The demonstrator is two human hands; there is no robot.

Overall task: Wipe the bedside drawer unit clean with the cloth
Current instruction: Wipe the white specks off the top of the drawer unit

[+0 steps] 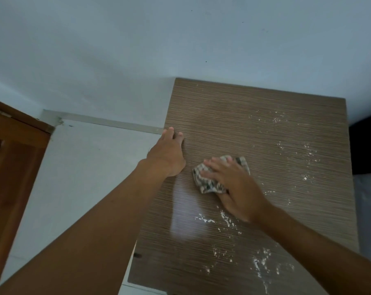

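Dusty drawer unit top (265, 128): R hand (233, 184) presses cloth (210, 186).

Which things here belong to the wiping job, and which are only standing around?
Part of the job: cloth under the right hand; drawer unit; white crumbs on its top; left hand resting on its edge.
Only standing around: wooden door; wall; floor.

Left arm bare, stretched forward; left hand (167, 155) palm down, fingers straight, flat at left edge of drawer unit top (265, 128). Right forearm comes in from near right corner; right hand (231, 184) palm down, fingers spread, nearly straight, pointing left, pressing cloth (210, 186)
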